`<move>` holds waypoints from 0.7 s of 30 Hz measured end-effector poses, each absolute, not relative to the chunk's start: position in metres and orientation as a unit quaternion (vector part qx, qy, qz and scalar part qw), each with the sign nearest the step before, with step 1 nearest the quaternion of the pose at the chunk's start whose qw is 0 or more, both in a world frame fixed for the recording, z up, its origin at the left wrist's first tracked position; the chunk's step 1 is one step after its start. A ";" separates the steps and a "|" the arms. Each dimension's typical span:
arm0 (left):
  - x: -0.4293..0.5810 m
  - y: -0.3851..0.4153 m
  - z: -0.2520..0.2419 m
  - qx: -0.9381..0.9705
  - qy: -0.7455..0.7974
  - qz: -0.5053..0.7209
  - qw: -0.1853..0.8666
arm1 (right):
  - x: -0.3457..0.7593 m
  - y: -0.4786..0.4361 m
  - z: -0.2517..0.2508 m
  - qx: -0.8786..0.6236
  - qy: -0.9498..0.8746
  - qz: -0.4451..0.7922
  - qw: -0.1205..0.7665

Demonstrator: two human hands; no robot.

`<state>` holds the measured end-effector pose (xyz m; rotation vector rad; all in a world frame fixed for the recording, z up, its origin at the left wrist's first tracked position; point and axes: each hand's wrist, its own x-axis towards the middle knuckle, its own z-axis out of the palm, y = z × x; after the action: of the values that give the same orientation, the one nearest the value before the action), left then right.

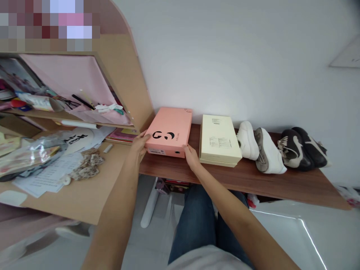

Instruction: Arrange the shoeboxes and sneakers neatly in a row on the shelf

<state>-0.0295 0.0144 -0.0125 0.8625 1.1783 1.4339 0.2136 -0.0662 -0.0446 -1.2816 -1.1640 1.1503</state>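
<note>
The left hand [138, 144] grips the near left corner of the pink box [174, 125], at the left end of the brown tabletop [171, 169], and the right hand [192, 156] grips its near right corner; even pressure from both should keep this broad box level. The wooden shelf [119, 71] crowds it on the left, while a cream box [221, 138] just beside it limits room on the right, with white shoes [271, 150] and black shoes [313, 148] beyond.

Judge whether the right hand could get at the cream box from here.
Likely yes: the right hand holds the near right corner of the pink box, and nothing visible blocks its way to the cream box.
</note>
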 end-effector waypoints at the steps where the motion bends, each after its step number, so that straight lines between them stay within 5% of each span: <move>1: -0.029 0.014 -0.014 0.356 0.497 0.596 0.520 | 0.213 -0.066 -0.047 -0.530 -0.481 0.477 0.511; 21: -0.019 0.006 -0.009 0.354 0.563 0.586 0.463 | 0.222 -0.076 -0.040 -0.563 -0.494 0.469 0.468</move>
<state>-0.0186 0.0061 -0.0086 0.8707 1.3843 1.4395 0.2221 -0.0759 -0.0403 -1.3809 -1.2125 1.1500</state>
